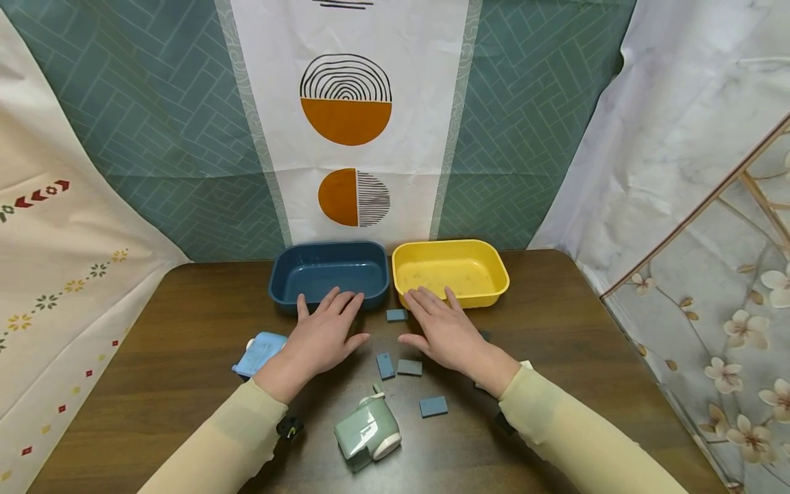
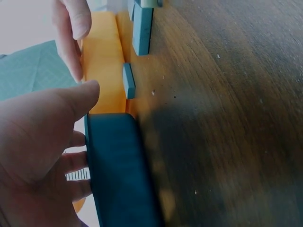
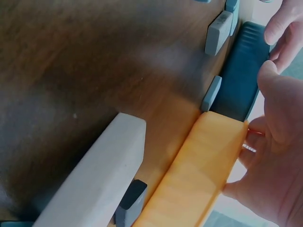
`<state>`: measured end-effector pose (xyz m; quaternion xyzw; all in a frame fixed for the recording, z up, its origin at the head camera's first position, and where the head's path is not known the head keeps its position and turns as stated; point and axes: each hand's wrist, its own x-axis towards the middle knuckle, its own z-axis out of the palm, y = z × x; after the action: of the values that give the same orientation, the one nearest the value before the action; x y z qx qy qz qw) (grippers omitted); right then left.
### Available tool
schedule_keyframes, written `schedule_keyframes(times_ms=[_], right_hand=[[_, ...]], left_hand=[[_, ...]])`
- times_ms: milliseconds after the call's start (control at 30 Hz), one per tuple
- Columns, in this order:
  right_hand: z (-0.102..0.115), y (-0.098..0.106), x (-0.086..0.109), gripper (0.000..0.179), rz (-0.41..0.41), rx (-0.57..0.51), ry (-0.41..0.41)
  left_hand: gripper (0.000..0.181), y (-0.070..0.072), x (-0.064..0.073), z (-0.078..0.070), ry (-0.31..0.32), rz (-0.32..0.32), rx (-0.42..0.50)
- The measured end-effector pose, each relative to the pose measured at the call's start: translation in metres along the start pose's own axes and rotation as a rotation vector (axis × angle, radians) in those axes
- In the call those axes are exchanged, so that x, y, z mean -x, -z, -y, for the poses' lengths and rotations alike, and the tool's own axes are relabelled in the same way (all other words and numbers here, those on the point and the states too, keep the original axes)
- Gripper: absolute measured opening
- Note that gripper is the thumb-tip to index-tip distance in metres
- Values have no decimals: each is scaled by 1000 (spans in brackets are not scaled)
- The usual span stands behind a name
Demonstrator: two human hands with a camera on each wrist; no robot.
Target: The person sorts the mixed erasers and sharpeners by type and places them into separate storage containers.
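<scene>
My left hand is held with fingers straight and spread over the front rim of the dark blue tray. My right hand reaches likewise to the front rim of the yellow tray, palm down. Both hands hold nothing; in the wrist views their fingertips are right at the tray rims. Between the hands lie several small blue-grey blocks: one block by the trays, another block nearer. A shiny green toy-like object with a white round part stands at the front.
A light blue object is left of my left wrist, partly hidden by it. A pale block and a dark block lie beneath my right hand. Patterned cloth hangs behind the brown table.
</scene>
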<state>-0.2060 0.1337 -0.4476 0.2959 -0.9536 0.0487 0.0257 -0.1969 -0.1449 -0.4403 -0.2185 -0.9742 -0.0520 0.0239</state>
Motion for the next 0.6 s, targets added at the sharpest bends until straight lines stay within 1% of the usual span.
schedule_keyframes(times_ms=[267,600], right_hand=[[3,0,1,88,9,1,2],[3,-2,-1,88,-17,0,14]], left_hand=[[79,0,2,1,-29,-10,19],[80,2,2,1,-38,-4,11]])
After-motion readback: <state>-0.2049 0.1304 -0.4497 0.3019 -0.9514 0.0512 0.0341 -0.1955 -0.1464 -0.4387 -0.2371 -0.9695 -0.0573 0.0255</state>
